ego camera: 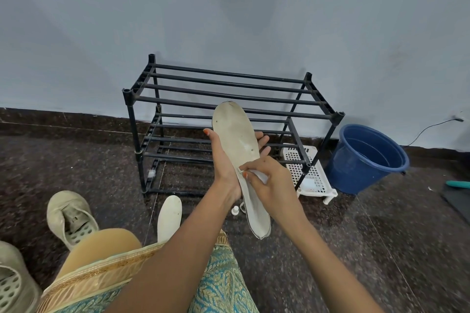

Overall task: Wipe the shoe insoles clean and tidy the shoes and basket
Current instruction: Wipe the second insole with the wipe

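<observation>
Black tubular shoe rack stands at the wall, with a blue plastic bucket and a white perforated basket at its right end; two beige shoes and a white spare insole lie on the floor. Left hand grips a worn cream insole upright before the rack; right hand pinches a white cloth against its middle. Judged: wiping under way; the next stroke should run toeward.

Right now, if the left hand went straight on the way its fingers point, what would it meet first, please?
Probably the black shoe rack: the left hand, holding the insole, points up and away toward the rack's front bars. Depth is unclear, and the insole's tip would likely get there before the fingers.
</observation>
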A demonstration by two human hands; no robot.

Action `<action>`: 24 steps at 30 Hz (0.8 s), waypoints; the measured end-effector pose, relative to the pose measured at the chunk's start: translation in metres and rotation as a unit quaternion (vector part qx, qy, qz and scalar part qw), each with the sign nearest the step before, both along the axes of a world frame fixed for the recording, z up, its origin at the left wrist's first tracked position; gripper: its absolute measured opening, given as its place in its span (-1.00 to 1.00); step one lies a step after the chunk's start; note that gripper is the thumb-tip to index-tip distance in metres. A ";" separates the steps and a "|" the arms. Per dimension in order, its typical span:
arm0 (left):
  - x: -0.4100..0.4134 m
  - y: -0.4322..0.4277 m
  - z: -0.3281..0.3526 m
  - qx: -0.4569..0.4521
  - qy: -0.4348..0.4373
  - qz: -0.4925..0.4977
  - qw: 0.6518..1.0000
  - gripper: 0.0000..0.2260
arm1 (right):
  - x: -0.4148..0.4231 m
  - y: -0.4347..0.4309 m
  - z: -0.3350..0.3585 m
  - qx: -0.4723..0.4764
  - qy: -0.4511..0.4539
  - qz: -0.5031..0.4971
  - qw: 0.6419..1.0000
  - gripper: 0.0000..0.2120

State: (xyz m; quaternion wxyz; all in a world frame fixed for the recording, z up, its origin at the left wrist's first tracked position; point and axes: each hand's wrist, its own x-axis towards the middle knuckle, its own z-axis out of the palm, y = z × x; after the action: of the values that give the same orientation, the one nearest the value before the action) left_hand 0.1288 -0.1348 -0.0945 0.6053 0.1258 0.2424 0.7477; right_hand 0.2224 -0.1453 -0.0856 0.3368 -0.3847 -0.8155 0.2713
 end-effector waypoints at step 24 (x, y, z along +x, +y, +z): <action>0.000 0.000 0.000 -0.006 0.006 -0.016 1.000 -0.10 | -0.001 0.000 -0.003 0.039 0.007 -0.031 0.999 -0.86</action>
State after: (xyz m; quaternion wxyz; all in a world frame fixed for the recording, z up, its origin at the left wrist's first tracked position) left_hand 0.1293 -0.1346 -0.0945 0.6161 0.1307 0.2483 0.7360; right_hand 0.2217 -0.1455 -0.0882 0.3650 -0.3944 -0.8110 0.2313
